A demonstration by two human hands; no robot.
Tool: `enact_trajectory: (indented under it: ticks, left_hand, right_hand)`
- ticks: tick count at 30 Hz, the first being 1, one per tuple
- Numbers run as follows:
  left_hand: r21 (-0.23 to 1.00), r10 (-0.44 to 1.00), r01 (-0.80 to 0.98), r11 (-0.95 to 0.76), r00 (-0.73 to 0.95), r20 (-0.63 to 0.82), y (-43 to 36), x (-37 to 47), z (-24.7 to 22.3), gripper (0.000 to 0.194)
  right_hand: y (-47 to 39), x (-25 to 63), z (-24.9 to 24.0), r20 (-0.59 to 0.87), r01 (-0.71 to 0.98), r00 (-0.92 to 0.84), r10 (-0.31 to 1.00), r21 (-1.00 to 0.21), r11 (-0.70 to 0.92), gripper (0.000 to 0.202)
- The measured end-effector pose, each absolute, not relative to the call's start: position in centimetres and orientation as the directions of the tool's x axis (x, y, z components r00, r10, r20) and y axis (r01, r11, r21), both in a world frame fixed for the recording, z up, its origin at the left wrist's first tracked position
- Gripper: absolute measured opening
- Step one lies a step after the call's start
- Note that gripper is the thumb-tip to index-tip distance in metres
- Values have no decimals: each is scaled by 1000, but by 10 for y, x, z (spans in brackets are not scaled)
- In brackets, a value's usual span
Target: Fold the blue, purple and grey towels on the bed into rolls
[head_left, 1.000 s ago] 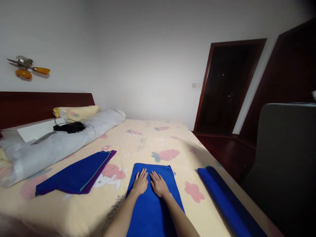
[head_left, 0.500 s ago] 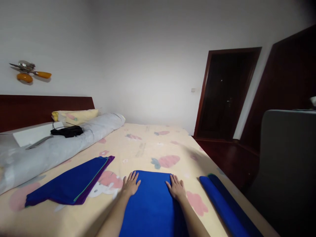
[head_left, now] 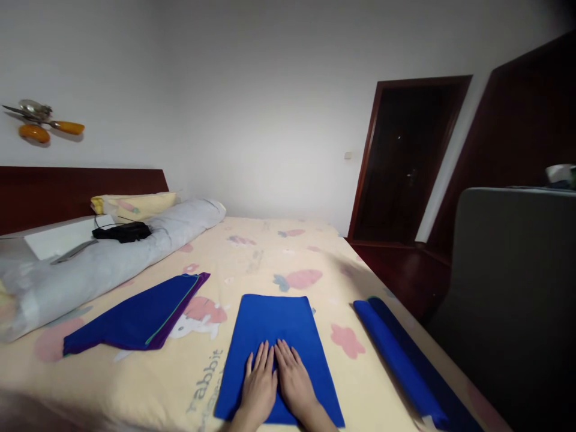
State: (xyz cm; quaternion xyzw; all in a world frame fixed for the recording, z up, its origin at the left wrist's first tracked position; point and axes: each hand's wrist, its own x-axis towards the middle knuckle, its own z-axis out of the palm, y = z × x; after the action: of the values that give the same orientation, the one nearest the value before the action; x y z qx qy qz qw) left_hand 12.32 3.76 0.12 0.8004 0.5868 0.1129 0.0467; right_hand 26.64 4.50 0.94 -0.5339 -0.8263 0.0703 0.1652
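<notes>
A blue cloth (head_left: 275,318) lies flat on the patterned bed sheet, its shape roughly rectangular. My left hand (head_left: 260,384) rests palm down on its lower middle, fingers stretched out. Beside it, almost touching, my right hand (head_left: 292,378) is also flat on the cloth, fingers pointing away. Neither hand grips anything. On the left lies a folded blue and purple cloth (head_left: 135,318) with a green edge line. To the right, long blue rolled or folded cloths (head_left: 396,360) lie along the bed's edge.
The bed sheet (head_left: 252,258) has carrot and rabbit prints. At the left are a grey rolled cover (head_left: 180,240), a black item (head_left: 123,231), a white box (head_left: 67,237) and a yellow pillow (head_left: 135,206). A dark chair back (head_left: 508,270) stands at the right.
Both hands have moved from the far corners of the blue cloth inward and nearer to me, and now lie side by side. The view has shifted slightly.
</notes>
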Motion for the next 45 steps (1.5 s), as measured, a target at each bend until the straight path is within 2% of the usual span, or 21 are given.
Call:
enact_trajectory:
  ticks: [5,11,16,20,24,27,31,36,40,45]
  left_hand:
    - [157,921,913,-377,352,167,7,80,6,55]
    - [148,941,937,-317,290,175,-10,29,12,55]
    - [137,822,833,-535,476,314,-23,-3,13,44]
    - [84,762,809,-582,506,405,-33,-22,6,34]
    - [67,762,815,-576,506,404,-37,-24,7,47]
    - [77,782,832,-549,479,399,-35,-17,14,64]
    - [125,806,855,-503,411,426,-30,-10,20,65]
    - [279,832,838,-469,313,457,-20,-13,6,51]
    - [332,830,820,-466,274,486,-12,-19,-11,43]
    - [383,858,822,-422,225,462,-12,-20,-13,48]
  right_hand:
    - [12,316,18,210,828,-442,872,-278,486,55]
    - [-6,370,11,167,897,-331,929,-249,365,57]
    - [-23,400,2,206,929,-229,951,-246,277,57]
    - [-40,409,9,169,904,-269,948,-294,309,48]
    - [-46,411,26,88,884,-294,952,-354,306,42]
    - [-42,408,34,102,875,-323,941,-348,338,42]
    - [-38,400,32,192,880,-317,929,-307,363,41]
    - [-40,394,19,288,824,-332,898,-375,425,43]
    - [-34,396,9,291,796,-317,903,-436,420,49]
    - [-31,396,5,314,799,-273,909,-452,396,44]
